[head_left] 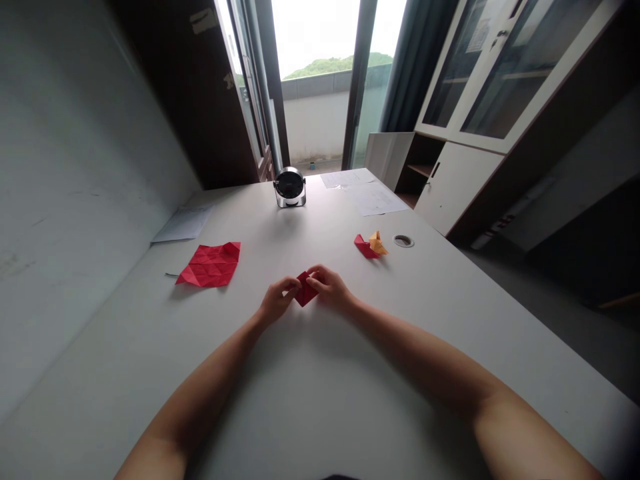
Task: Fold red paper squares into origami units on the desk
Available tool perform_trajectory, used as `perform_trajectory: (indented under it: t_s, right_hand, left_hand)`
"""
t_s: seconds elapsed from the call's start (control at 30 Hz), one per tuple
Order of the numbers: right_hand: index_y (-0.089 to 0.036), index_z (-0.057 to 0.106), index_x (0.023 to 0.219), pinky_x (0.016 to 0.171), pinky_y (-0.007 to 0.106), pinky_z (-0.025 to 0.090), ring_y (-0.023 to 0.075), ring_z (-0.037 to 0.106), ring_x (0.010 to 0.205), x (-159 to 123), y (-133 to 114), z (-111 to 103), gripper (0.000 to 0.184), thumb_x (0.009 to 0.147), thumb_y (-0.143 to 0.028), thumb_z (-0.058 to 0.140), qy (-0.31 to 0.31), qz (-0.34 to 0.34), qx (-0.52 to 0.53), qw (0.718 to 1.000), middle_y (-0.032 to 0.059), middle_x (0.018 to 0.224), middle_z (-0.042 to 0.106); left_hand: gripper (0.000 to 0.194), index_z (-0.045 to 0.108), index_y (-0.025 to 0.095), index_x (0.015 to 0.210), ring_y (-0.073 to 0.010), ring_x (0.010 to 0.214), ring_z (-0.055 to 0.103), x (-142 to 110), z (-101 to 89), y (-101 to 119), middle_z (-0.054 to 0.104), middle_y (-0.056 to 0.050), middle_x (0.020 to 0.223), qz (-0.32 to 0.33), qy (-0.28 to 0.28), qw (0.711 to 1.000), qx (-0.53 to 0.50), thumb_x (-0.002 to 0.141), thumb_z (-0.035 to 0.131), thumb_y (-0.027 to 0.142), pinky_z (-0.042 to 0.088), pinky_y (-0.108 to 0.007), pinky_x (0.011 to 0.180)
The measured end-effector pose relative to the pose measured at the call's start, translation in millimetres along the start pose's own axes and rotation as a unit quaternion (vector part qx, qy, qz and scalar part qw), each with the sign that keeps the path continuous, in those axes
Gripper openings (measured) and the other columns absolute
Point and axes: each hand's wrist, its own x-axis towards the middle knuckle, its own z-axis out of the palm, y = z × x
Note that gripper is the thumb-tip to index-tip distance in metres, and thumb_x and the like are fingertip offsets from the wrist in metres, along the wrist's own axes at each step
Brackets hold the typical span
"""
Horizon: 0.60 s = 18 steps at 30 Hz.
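Both of my hands meet at the middle of the white table (310, 400). My left hand (277, 300) and my right hand (329, 288) pinch a small folded red paper piece (305, 291) between their fingertips, just above the tabletop. Each hand's fingers are closed on an edge of the piece. A creased, unfolded red paper sheet (210, 265) lies flat to the left. To the right lie a small folded red piece (365, 247) and a small folded orange piece (377, 243), touching each other.
A small black desk fan (289, 187) stands at the far middle of the table. White paper sheets lie at the far left (183, 223) and far right (373, 197). A round cable hole (403, 241) is beside the orange piece. A cabinet (450, 180) stands right.
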Motion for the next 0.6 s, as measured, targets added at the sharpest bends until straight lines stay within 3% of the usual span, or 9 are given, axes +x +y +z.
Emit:
perform_trajectory:
  t_s: [0.13, 0.23, 0.4, 0.6]
  right_hand:
    - [-0.018, 0.068, 0.084, 0.059, 0.025, 0.044, 0.0134, 0.055, 0.064, -1, 1, 0, 0.032, 0.087, -0.048, 0.059, -0.003, -0.006, -0.051, 0.999, 0.0006, 0.069, 0.064]
    - [-0.018, 0.066, 0.080, 0.057, 0.025, 0.041, 0.0125, 0.051, 0.060, 0, 2, -1, 0.031, 0.086, -0.048, 0.061, 0.027, -0.011, -0.044, 0.999, -0.0007, 0.065, 0.061]
    - [-0.018, 0.065, 0.081, 0.058, 0.026, 0.043, 0.0131, 0.052, 0.061, 0, 2, -1, 0.034, 0.086, -0.051, 0.061, 0.029, 0.001, 0.018, 0.999, -0.0001, 0.067, 0.061]
    - [-0.018, 0.067, 0.083, 0.060, 0.027, 0.046, 0.0147, 0.054, 0.064, -1, 2, 1, 0.036, 0.085, -0.053, 0.061, 0.030, -0.005, -0.005, 1.000, 0.0015, 0.070, 0.062]
  left_hand:
    - [0.015, 0.068, 0.020, 0.089, -0.0175, 0.080, 0.062, -3, 3.4, 1, 0.069, -0.003, 0.084, 0.002, -0.041, 0.999, 0.015, 0.087, 0.060, 0.032, 0.048, -0.029, 0.077]
    - [0.012, 0.066, 0.020, 0.092, -0.0165, 0.080, 0.063, -2, 3.3, -2, 0.069, -0.003, 0.086, 0.009, -0.019, 1.000, 0.005, 0.086, 0.063, 0.030, 0.049, -0.028, 0.077]
    - [0.035, 0.059, 0.020, 0.117, -0.0148, 0.073, 0.065, 2, 0.6, -10, 0.069, -0.001, 0.082, -0.028, 0.007, 0.996, -0.079, 0.084, 0.065, 0.030, 0.050, -0.026, 0.071]
    - [0.022, 0.071, 0.017, 0.096, -0.0164, 0.069, 0.065, 1, -0.3, -7, 0.071, -0.004, 0.077, -0.035, -0.031, 0.998, -0.048, 0.086, 0.065, 0.035, 0.051, -0.028, 0.071]
